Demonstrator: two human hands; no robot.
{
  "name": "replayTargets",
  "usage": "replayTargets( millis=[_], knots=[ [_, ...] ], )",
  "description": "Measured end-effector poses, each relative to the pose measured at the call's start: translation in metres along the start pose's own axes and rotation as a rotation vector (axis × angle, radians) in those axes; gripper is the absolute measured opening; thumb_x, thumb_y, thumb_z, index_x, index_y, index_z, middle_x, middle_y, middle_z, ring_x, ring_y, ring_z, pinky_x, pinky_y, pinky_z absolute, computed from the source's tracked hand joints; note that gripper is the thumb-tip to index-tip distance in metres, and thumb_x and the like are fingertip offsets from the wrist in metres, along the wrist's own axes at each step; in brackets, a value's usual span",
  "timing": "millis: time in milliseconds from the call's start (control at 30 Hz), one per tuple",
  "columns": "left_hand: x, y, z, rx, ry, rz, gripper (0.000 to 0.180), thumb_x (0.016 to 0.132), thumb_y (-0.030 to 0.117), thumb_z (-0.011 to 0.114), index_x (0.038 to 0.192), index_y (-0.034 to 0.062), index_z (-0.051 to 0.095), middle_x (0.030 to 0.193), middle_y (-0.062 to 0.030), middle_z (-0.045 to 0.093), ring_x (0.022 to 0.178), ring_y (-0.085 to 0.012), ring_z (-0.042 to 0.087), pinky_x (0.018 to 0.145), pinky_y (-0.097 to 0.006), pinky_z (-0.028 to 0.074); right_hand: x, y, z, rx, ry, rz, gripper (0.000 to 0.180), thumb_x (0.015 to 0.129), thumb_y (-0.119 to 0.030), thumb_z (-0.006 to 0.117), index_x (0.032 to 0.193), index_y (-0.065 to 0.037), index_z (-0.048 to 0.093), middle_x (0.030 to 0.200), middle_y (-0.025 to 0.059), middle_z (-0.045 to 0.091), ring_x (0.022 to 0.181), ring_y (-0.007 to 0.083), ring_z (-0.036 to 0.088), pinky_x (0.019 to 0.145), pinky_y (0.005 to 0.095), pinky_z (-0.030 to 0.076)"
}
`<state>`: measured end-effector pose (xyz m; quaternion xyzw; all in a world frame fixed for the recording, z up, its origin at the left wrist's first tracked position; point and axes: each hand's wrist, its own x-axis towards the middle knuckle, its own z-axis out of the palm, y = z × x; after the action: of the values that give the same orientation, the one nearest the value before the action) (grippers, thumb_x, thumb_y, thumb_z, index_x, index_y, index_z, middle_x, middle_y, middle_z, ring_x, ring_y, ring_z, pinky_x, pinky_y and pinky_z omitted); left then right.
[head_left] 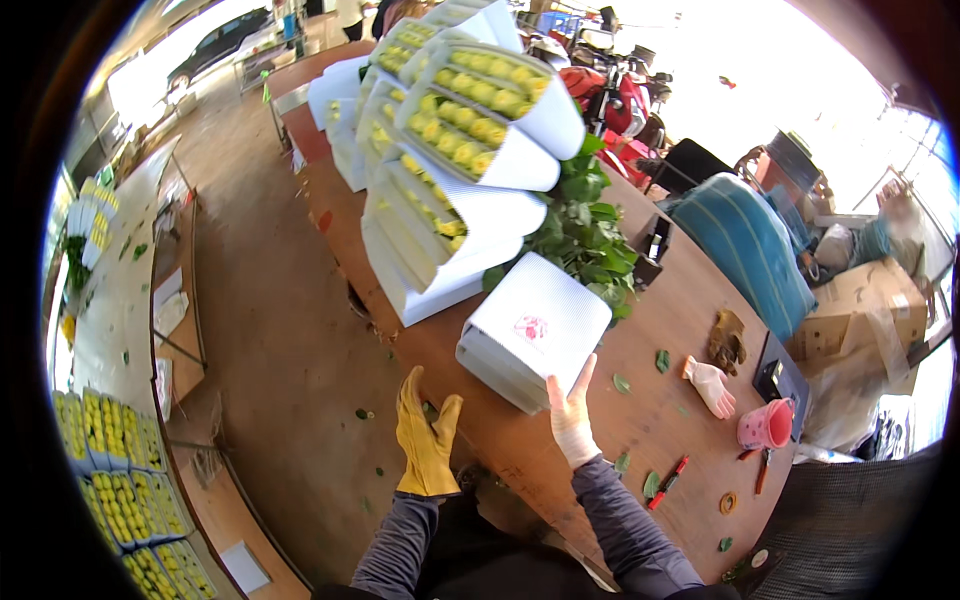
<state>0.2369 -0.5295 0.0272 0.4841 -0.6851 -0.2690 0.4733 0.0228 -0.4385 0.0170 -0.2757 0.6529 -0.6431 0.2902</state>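
My right hand (572, 415), in a thin white glove, rests against the near edge of a white corrugated-paper wrap (535, 330) lying on the brown wooden table (660, 400). My left hand (427, 432) wears a yellow leather glove and hangs open beside the table edge, touching nothing. Just beyond the wrap lies a heap of wrapped bunches of yellow roses (455, 150), with their green stems and leaves (590, 240) spreading to the right.
On the table to the right lie a spare white glove (711, 385), a brown glove (727, 340), a pink cup (766, 424), a red marker (668, 482) and loose leaves. More yellow rose bunches (120, 470) fill a bench at the left. Cardboard boxes (860, 300) and a red motorbike (615, 95) stand behind.
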Motion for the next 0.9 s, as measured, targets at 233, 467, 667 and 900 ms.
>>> replayTargets(
  millis=[233,467,667,900],
  knots=[
    [-0.038,-0.026,-0.03,-0.008,-0.123,-0.075,0.069,0.085,0.029,0.084,0.142,0.0043,0.055,0.137,-0.0201,0.062,0.126,-0.0402,0.06,0.103,-0.045,0.051,0.042,0.023,0.08,-0.043,0.183,-0.075,0.115,0.095,-0.037,0.074,0.164,0.001,-0.01,0.168,0.026,0.011,0.147,0.0343,0.031,0.121,0.0374,0.029],
    [-0.116,-0.014,-0.1,0.165,-0.076,-0.154,0.075,0.084,0.032,0.085,0.145,0.0041,0.052,0.141,-0.021,0.06,0.127,-0.0393,0.062,0.102,-0.045,0.052,0.033,0.003,-0.014,-0.312,0.256,-0.458,0.075,0.109,-0.03,0.054,0.164,0.002,0.015,0.168,0.015,0.024,0.151,0.0256,0.028,0.124,0.0357,0.02],
    [-0.24,0.004,-0.181,0.154,0.13,-0.527,0.082,0.085,0.042,0.081,0.15,0.0073,0.045,0.142,-0.0255,0.059,0.123,-0.0426,0.063,0.098,-0.048,0.054,-0.068,-0.062,-0.039,-0.61,0.07,-0.984,0.071,0.107,-0.023,0.058,0.162,0.004,0.024,0.166,0.0269,0.03,0.156,0.0351,0.029,0.128,0.0449,0.022],
    [-0.416,0.001,-0.278,0.407,0.76,-0.847,0.063,0.087,0.028,0.069,0.146,0.0125,0.052,0.131,-0.0205,0.068,0.12,-0.0392,0.066,0.098,-0.047,0.055,-0.24,0.083,-0.014,-0.705,-1.189,-0.652,0.038,0.1,-0.037,0.065,0.099,0.0,0.058,0.094,0.0139,0.064,0.077,0.0359,0.055,0.076,0.045,0.049]
  ],
)
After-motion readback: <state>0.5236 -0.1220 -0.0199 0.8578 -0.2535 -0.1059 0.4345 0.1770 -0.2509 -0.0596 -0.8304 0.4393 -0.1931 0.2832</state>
